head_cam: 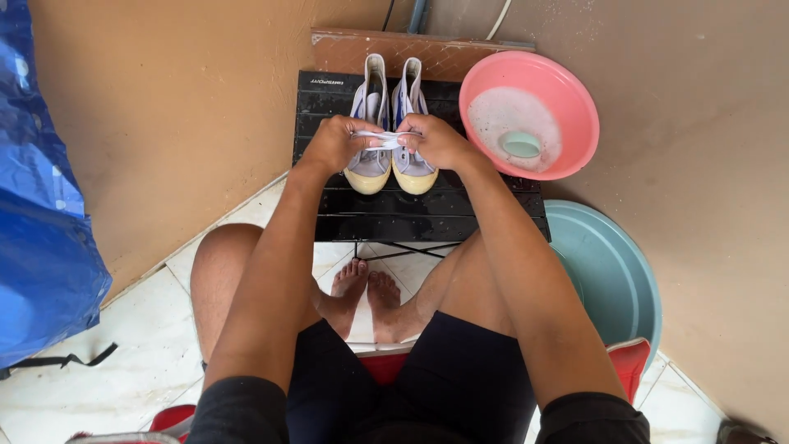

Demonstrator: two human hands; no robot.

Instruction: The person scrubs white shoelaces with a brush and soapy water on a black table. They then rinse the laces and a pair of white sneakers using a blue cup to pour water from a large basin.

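Observation:
Two pale lilac canvas shoes with cream toe caps stand side by side on a small black slatted table (427, 215), toes toward me: the left shoe (369, 168) and the right shoe (411, 173). A white shoelace (380, 140) is stretched across them between my hands. My left hand (335, 141) pinches one end of it over the left shoe. My right hand (437, 141) grips the other end over the right shoe.
A pink basin (567, 99) with soapy water and a pale green soap bar (521, 145) sits on the table's right corner. A teal basin (612, 271) leans at the right. Blue plastic sheeting (37, 214) hangs left. Tan walls meet behind the table. My bare feet (366, 292) rest on white tiles.

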